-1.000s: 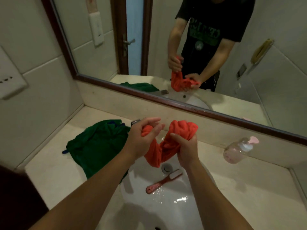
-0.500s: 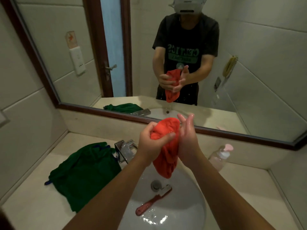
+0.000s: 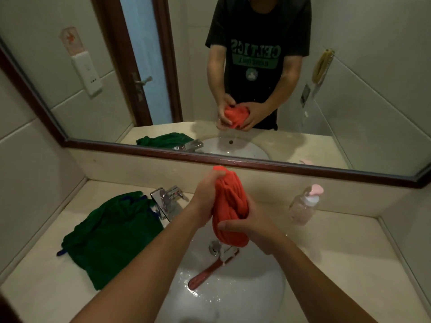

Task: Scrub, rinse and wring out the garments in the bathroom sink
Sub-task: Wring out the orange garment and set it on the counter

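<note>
Change: half a second ago your right hand [image 3: 251,226] lay flat with straight fingers against the cloth. Now it curls round it, and the bundle sits lower over the basin.
Mirror: the wide wall mirror with a dark wooden frame [image 3: 233,160] stands beyond both your hands and reflects them clasped on the bundle.
Counter: the pale beige stone counter [image 3: 345,257] spreads out to either side of your hands.
Sink: the white oval ceramic basin [image 3: 245,297] lies directly under your hands, speckled with water drops.
Green garment: the crumpled dark green cloth garment with blue trim [image 3: 112,234] lies on the counter, well to the left of your left hand [image 3: 205,197].
Red garment: you hold the twisted orange-red cloth garment [image 3: 229,206] upright between both hands.
Left hand: it grips the upper part, with the fingers curled over the top.
Right hand: it grips the lower part, with the thumb laid across the front. The tail hangs below your fist.
Bottle: the clear plastic pump bottle with a pink top [image 3: 303,206] stands to the right of your right hand, apart from it.
Tap: the chrome tap [image 3: 168,199] sits just left of your left hand.
Brush: the red-handled brush with a white head [image 3: 210,271] lies in the basin below your right hand.
</note>
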